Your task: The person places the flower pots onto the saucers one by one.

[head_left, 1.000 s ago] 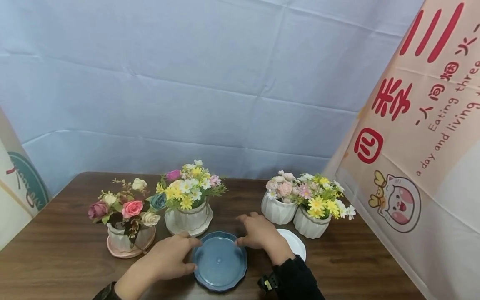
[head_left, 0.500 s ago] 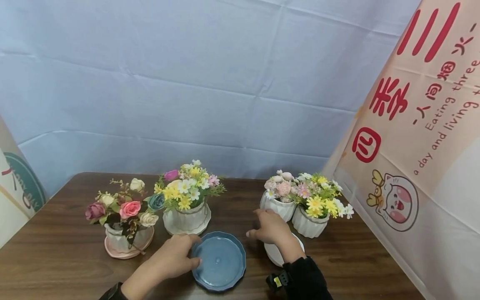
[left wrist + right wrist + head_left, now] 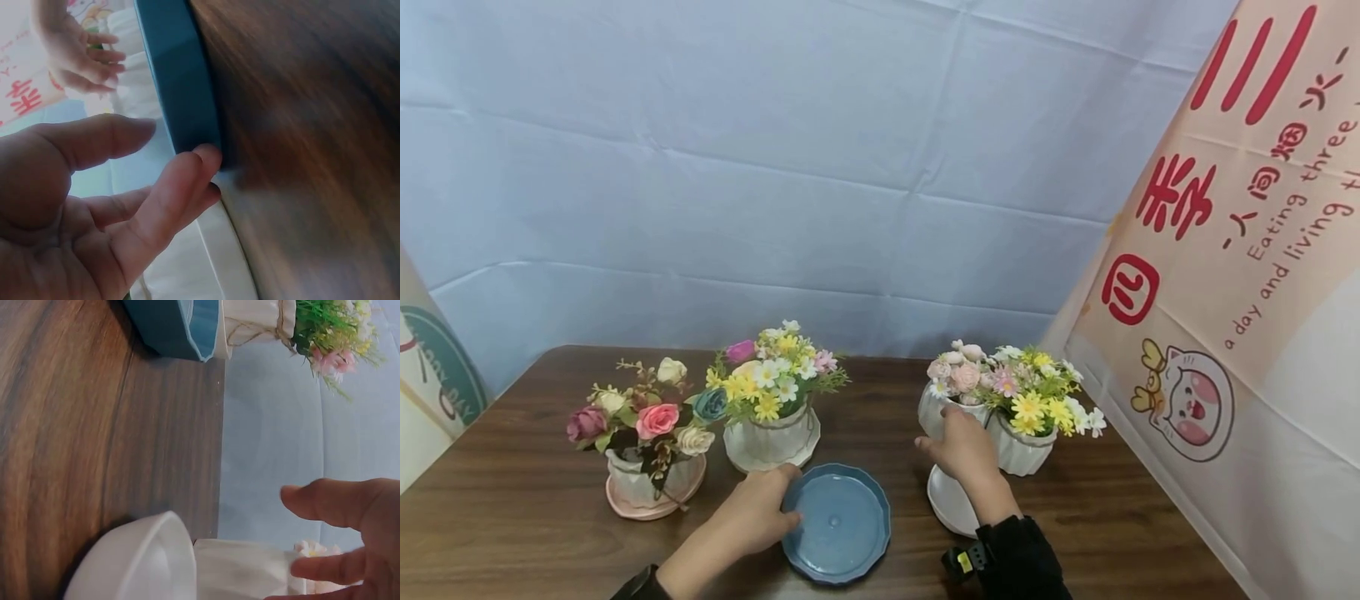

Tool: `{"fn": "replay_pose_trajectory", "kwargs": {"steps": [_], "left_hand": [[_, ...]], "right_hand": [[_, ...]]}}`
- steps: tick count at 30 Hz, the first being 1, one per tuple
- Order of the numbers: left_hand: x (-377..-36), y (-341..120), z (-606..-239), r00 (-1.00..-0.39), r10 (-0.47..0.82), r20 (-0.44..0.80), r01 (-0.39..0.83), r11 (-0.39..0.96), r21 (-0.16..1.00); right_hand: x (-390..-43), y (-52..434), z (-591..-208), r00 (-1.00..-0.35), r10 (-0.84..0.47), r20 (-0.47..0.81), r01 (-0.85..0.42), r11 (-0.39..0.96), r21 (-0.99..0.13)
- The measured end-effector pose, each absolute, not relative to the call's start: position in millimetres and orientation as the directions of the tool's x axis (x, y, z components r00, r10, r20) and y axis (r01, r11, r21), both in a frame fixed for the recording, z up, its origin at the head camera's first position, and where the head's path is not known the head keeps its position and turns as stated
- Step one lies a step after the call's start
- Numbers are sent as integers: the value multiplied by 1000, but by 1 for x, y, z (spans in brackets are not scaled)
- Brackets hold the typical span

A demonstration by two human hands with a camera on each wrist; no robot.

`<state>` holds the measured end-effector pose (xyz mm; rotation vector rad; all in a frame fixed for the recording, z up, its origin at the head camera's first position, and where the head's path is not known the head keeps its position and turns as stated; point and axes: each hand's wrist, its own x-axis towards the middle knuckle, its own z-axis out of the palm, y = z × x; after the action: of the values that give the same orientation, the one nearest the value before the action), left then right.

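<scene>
A blue saucer (image 3: 842, 525) lies on the wooden table (image 3: 512, 500) in front of me. My left hand (image 3: 778, 500) rests against its left rim, and its fingers (image 3: 197, 172) lie straight on the blue saucer's edge (image 3: 178, 81). My right hand (image 3: 946, 435) reaches up to a white ribbed pot of pink flowers (image 3: 934, 410), fingers loosely spread. In the right wrist view a fingertip (image 3: 312, 570) touches the pot's side (image 3: 244, 569) while the thumb stays apart. A white saucer (image 3: 946, 500) lies under that wrist.
A second white pot with yellow daisies (image 3: 1022, 446) stands right beside the first. At the left are a rose pot on a pink saucer (image 3: 651, 487) and a daisy pot on a white saucer (image 3: 771, 442). Cloth backdrops close in the back and right.
My right hand left the blue saucer's right rim and moved right and away from me to the pink-flower pot. The left hand stayed at the blue saucer.
</scene>
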<state>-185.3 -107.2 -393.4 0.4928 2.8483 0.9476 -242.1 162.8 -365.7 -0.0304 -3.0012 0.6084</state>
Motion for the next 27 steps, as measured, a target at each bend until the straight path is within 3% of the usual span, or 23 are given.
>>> {"fn": "replay_pose_trajectory", "kwargs": {"steps": [10, 18, 27], "left_hand": [[-189, -110, -396, -941, 339, -11, 270, 769, 580], [-190, -109, -397, -941, 335, -56, 220, 726, 652], [-191, -108, -396, -938, 340, -72, 227, 756, 614]], "right_hand": [[-246, 175, -367, -976, 209, 54, 152, 842, -517], [-250, 187, -372, -982, 190, 26, 139, 802, -581], [-257, 195, -376, -983, 183, -16, 160, 808, -567]]}}
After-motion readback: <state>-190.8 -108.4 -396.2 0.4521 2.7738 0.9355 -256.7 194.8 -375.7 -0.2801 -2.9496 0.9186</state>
